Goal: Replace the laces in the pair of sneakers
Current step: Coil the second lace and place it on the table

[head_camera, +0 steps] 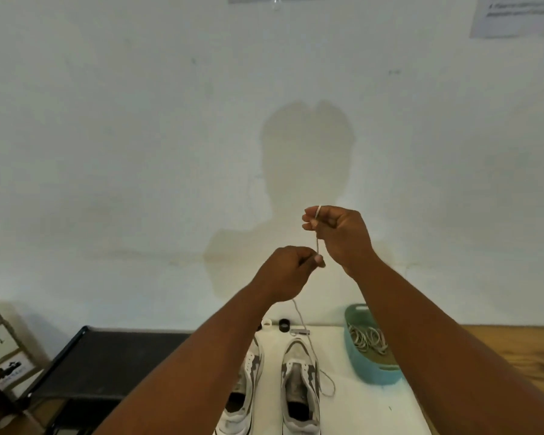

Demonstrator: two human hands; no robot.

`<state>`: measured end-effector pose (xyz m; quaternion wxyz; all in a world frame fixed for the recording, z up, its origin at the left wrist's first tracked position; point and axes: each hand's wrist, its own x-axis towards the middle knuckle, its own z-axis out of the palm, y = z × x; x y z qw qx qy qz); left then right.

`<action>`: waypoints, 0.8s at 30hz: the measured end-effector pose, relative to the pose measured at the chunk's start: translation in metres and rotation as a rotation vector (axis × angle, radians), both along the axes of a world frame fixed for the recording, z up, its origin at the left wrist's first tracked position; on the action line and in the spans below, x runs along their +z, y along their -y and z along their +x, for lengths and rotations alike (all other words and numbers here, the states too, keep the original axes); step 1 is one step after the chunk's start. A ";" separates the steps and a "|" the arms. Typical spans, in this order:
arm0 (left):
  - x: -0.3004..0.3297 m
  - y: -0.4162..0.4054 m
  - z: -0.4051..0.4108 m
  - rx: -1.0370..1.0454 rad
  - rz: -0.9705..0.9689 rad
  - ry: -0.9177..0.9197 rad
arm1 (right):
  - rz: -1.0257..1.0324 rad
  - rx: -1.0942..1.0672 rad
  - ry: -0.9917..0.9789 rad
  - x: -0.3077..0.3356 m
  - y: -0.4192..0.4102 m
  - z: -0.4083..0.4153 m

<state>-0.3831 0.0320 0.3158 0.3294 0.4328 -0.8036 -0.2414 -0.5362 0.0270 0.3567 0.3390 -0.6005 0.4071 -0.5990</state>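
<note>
I'm holding the lace point(317, 237) raised above the sneakers point(299, 384) — right hand point(339, 237) and left hand point(288, 271) both pinching it — sneakers sitting mid-tabletop point(365, 412), near its back edge.

Both bare arms reach up and forward; the left hand point(288, 273) pinches with curled fingers just below the raised, likewise pinching right hand point(338, 235).

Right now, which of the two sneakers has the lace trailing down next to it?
The right sneaker: the lace held by both hands drops to a loop by its outer side. The left sneaker is half hidden by the left forearm.
</note>
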 end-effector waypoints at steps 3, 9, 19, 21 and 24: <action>0.020 0.002 0.009 -0.009 -0.121 0.091 | 0.007 0.035 -0.189 -0.003 0.018 -0.002; 0.063 0.033 0.031 0.037 -0.115 -0.039 | 0.132 0.331 -0.260 -0.020 0.017 -0.002; 0.044 0.045 0.035 0.048 0.304 -0.484 | 0.124 0.373 0.235 0.010 0.011 0.020; 0.038 0.038 0.029 0.068 0.239 -0.427 | 0.092 0.294 0.268 0.022 0.015 0.021; 0.037 0.026 0.024 0.058 0.036 -0.254 | 0.011 0.119 0.162 0.033 0.023 0.019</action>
